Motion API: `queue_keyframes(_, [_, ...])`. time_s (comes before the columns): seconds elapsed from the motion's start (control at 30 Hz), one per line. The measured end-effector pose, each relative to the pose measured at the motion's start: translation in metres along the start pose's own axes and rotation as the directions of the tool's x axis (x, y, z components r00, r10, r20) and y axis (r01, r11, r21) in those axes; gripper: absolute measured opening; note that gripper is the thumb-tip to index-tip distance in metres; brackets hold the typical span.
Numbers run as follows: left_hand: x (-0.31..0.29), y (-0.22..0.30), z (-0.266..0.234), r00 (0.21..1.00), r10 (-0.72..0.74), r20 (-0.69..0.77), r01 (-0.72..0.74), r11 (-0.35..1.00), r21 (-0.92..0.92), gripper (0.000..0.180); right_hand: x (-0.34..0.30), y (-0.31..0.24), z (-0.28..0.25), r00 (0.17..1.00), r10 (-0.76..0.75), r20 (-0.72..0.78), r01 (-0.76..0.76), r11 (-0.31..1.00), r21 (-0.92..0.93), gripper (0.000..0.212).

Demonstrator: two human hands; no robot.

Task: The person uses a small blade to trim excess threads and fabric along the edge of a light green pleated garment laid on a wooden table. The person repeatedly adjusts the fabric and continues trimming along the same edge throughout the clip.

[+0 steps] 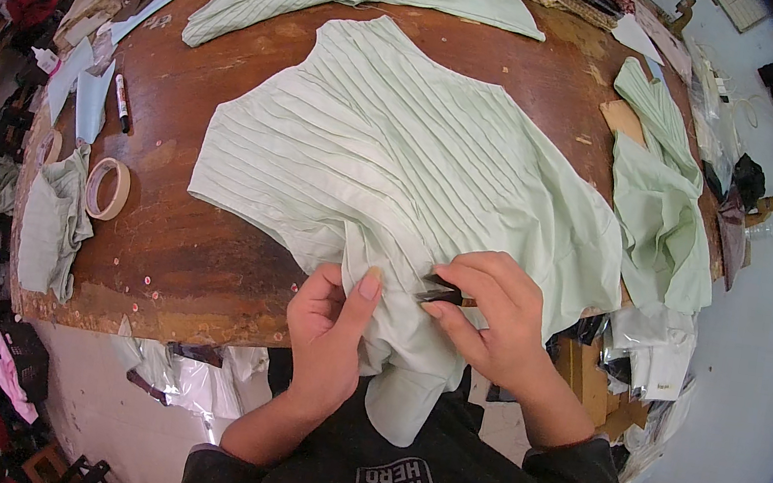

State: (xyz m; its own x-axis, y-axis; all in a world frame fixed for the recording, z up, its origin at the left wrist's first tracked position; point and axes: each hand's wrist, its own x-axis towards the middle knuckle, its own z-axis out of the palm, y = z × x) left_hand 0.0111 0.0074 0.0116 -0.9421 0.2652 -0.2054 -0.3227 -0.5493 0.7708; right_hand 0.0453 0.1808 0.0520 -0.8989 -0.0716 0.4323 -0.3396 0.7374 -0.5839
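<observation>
Pinching the garment (389, 153) draped over the near edge of the bench (198, 314), the left hand (333, 321) bunches it just beside the snips (443, 295) held in the right hand (497, 316), so a slipping fold could get nicked

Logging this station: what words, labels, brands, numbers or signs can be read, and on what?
Shirt: pale framed lettering, legible, left unquoted.
White packet: dark print, too small to read.
Marker: any print too small to read.
Wall sheet: too blurred to read.
Green garment: no text visible.
</observation>
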Motion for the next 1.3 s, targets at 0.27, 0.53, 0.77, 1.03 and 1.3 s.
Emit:
queue_keyframes(0.27, [-0.001, -0.001, 0.001, 1.0, 0.022, 0.006, -0.022, 1.0, -0.009, 0.013, -0.001, -0.004, 0.004, 0.999, -0.043, -0.006, 0.044, 0.999, 0.02, 0.032])
queue_keyframes(0.53, [-0.002, 0.002, 0.002, 1.0, 0.008, 0.002, -0.008, 0.999, 0.035, 0.011, 0.002, -0.004, 0.01, 0.997, -0.06, -0.054, 0.062, 0.997, 0.037, 0.031])
queue_keyframes(0.77, [-0.003, 0.002, 0.002, 1.0, 0.024, 0.015, -0.025, 0.998, 0.053, 0.009, 0.005, -0.004, 0.009, 0.984, -0.161, -0.075, 0.152, 0.982, -0.113, 0.028])
queue_keyframes(1.03, [-0.002, 0.003, 0.003, 0.999, -0.039, 0.016, 0.039, 0.999, -0.008, 0.012, 0.005, 0.001, 0.01, 0.976, -0.204, -0.082, 0.191, 0.971, -0.141, 0.028])
queue_keyframes(1.3, [-0.003, 0.001, -0.001, 0.997, -0.027, 0.067, 0.028, 1.0, -0.008, 0.016, 0.001, -0.002, 0.013, 0.988, -0.053, -0.147, 0.057, 0.998, 0.021, 0.033])
